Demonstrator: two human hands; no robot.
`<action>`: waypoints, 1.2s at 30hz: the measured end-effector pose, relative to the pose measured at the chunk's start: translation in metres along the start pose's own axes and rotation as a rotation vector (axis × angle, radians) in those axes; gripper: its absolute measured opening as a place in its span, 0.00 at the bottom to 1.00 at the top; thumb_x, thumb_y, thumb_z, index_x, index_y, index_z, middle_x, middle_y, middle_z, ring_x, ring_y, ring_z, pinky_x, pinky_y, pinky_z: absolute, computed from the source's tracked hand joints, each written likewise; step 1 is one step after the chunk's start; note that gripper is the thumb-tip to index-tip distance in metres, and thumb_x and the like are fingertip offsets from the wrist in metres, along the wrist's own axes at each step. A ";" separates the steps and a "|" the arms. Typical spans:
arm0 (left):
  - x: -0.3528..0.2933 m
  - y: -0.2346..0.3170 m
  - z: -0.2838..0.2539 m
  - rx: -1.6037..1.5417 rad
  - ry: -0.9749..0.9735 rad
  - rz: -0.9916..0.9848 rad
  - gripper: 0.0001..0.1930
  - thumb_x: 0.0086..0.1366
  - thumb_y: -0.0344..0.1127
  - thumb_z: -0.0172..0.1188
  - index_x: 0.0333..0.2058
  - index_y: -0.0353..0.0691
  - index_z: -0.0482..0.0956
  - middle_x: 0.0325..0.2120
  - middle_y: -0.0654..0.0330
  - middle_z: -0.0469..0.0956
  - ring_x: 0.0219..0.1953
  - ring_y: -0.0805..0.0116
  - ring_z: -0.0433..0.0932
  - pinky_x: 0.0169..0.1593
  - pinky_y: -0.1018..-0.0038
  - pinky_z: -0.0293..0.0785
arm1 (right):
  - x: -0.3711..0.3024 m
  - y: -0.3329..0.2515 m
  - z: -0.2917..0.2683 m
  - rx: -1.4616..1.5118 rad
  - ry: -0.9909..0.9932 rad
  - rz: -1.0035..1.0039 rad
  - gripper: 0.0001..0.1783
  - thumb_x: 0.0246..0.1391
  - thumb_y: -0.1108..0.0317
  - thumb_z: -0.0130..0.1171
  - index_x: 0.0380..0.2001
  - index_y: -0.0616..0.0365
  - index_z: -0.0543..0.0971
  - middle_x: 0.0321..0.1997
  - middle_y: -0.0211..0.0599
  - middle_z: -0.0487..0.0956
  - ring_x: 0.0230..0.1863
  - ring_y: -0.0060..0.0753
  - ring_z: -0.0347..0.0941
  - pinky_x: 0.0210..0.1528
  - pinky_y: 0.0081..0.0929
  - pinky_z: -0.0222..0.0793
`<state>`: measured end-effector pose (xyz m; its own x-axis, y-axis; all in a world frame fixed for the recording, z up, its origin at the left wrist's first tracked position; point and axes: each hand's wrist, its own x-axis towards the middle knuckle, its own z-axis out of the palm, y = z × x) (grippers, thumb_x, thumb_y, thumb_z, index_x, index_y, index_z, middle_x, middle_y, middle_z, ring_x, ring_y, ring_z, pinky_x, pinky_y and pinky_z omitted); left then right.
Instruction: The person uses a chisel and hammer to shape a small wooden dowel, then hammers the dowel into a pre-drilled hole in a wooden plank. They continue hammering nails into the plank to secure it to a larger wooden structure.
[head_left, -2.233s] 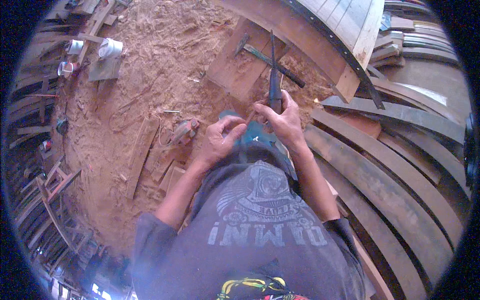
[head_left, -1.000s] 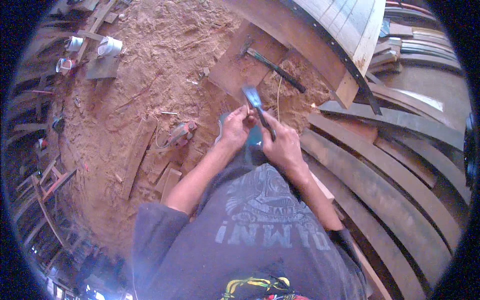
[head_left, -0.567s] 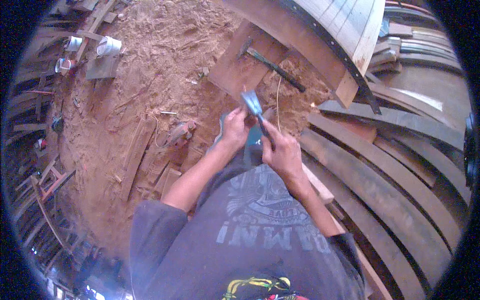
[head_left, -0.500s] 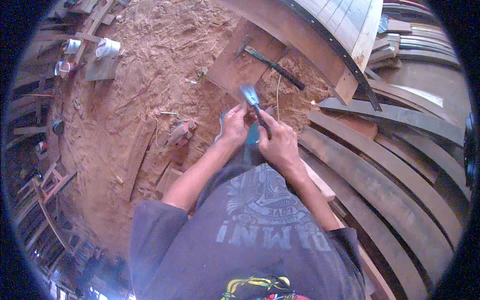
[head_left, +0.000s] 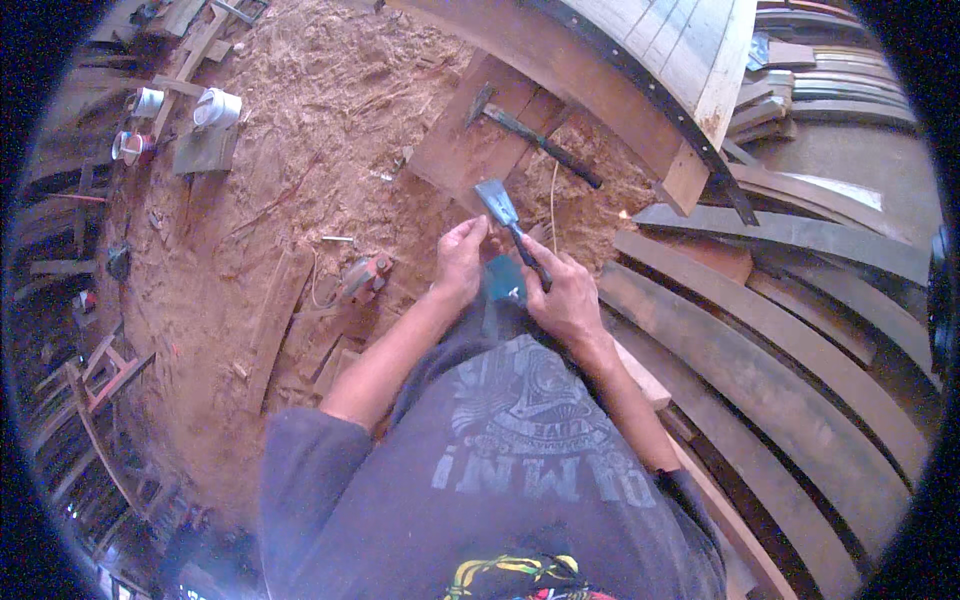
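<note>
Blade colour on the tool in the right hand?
The blade is bluish grey; best seen in the head view.

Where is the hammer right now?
In the head view, the hammer lies above the middle, its metal end over the brown boards, beyond the flat-bladed tool in the person's right hand.

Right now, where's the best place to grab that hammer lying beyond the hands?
I'd probably grip the hammer by the dark end of its handle, coming from the near right: that slim end lies closest to the right hand, which holds a bladed tool, while the head lies farther off, to the left.
</note>
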<state>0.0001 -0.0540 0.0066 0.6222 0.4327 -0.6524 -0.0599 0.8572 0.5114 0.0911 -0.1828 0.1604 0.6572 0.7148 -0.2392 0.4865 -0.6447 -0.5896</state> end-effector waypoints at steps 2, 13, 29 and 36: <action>-0.006 0.005 0.007 -0.061 0.008 -0.033 0.10 0.77 0.40 0.60 0.41 0.40 0.82 0.32 0.64 0.84 0.32 0.72 0.82 0.40 0.71 0.81 | -0.005 -0.010 0.003 -0.016 -0.018 0.035 0.27 0.59 0.66 0.64 0.63 0.47 0.80 0.39 0.60 0.83 0.42 0.64 0.82 0.47 0.54 0.77; -0.005 0.005 0.001 0.013 -0.020 -0.001 0.10 0.78 0.40 0.59 0.42 0.40 0.82 0.34 0.62 0.85 0.33 0.73 0.82 0.40 0.73 0.81 | 0.017 -0.002 0.016 0.097 -0.011 0.101 0.28 0.60 0.63 0.66 0.64 0.52 0.79 0.33 0.46 0.84 0.33 0.45 0.82 0.37 0.43 0.77; -0.063 0.061 0.033 -0.027 -0.282 -0.034 0.12 0.76 0.41 0.62 0.50 0.41 0.83 0.42 0.62 0.85 0.44 0.71 0.82 0.52 0.71 0.80 | 0.020 -0.002 0.006 0.943 -0.112 0.360 0.22 0.57 0.60 0.75 0.47 0.59 0.78 0.35 0.32 0.84 0.31 0.21 0.79 0.29 0.22 0.78; -0.044 0.100 0.005 0.439 -0.253 0.197 0.08 0.72 0.33 0.67 0.46 0.39 0.83 0.39 0.64 0.85 0.40 0.74 0.83 0.46 0.74 0.82 | 0.022 0.010 -0.007 0.809 -0.043 0.304 0.20 0.54 0.64 0.77 0.43 0.59 0.78 0.34 0.30 0.84 0.30 0.20 0.78 0.27 0.22 0.76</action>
<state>-0.0288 0.0116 0.0895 0.8037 0.4461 -0.3937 0.1038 0.5465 0.8310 0.1146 -0.1756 0.1543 0.6618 0.5630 -0.4951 -0.2772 -0.4299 -0.8593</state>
